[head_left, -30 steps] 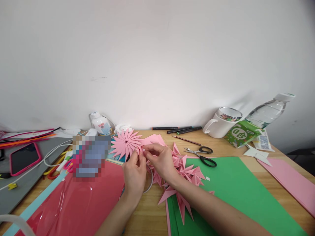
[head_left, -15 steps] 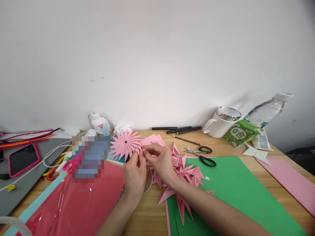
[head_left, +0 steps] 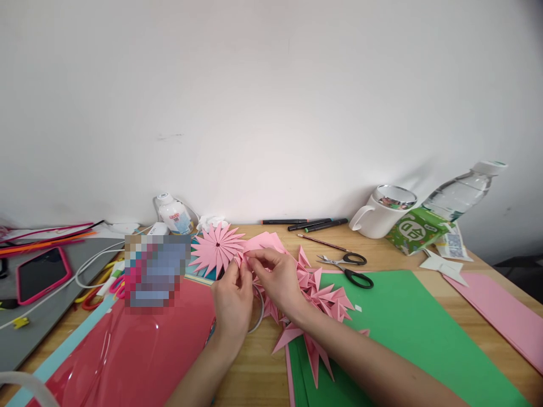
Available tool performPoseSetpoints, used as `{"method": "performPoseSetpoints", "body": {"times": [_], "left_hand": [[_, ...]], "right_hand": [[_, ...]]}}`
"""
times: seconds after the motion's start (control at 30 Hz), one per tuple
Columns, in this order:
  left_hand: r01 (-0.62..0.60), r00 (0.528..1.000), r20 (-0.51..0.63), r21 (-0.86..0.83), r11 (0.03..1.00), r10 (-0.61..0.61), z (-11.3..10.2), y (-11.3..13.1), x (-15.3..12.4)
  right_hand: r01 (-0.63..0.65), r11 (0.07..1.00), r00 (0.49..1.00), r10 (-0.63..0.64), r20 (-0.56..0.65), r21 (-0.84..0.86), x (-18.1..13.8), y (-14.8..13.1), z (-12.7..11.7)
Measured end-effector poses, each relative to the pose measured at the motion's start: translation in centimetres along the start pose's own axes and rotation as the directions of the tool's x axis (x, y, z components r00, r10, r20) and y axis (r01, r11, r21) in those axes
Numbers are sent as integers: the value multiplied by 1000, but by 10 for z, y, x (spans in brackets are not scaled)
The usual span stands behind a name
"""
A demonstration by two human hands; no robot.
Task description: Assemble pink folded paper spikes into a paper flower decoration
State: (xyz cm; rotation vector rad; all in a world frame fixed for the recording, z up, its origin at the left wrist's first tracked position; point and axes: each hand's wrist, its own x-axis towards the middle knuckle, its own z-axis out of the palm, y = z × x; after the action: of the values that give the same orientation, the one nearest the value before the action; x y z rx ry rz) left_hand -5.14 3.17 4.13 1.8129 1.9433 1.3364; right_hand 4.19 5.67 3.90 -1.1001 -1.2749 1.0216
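Both of my hands meet at a small folded pink paper piece (head_left: 240,259), most of it hidden by the fingers. My left hand (head_left: 232,294) pinches it from the left, thumb and fingertips pressed together. From the right, my right hand (head_left: 275,277) pinches the same piece. Just behind sits a round pink paper star with many points (head_left: 218,249). A pile of folded pink paper pieces (head_left: 322,294) lies beside and beneath my right forearm. Pink paper sheets (head_left: 267,241) lie behind my right hand, and part of a tape roll (head_left: 258,311) shows between the hands.
Scissors (head_left: 350,268), a pencil (head_left: 324,242) and several markers (head_left: 309,223) lie behind the green paper (head_left: 407,322). A white mug (head_left: 377,217), green box (head_left: 418,229) and water bottle (head_left: 462,189) stand right. Red plastic film (head_left: 139,350) and a phone (head_left: 44,275) lie left.
My hands keep their pinch on the pink paper piece, with barely any finger movement. The whole view has shifted very slightly.
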Motion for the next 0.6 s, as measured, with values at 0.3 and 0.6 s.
{"method": "performPoseSetpoints", "body": {"times": [0.3, 0.6], "left_hand": [[9, 1000, 10, -4, 1000, -9, -1, 0, 0], [-32, 999, -2, 3, 999, 32, 1, -1, -1]], "right_hand": [[-7, 1000, 1000, 7, 21, -30, 0, -1, 0], [-13, 1000, 1000, 13, 0, 1, 0, -1, 1]]}}
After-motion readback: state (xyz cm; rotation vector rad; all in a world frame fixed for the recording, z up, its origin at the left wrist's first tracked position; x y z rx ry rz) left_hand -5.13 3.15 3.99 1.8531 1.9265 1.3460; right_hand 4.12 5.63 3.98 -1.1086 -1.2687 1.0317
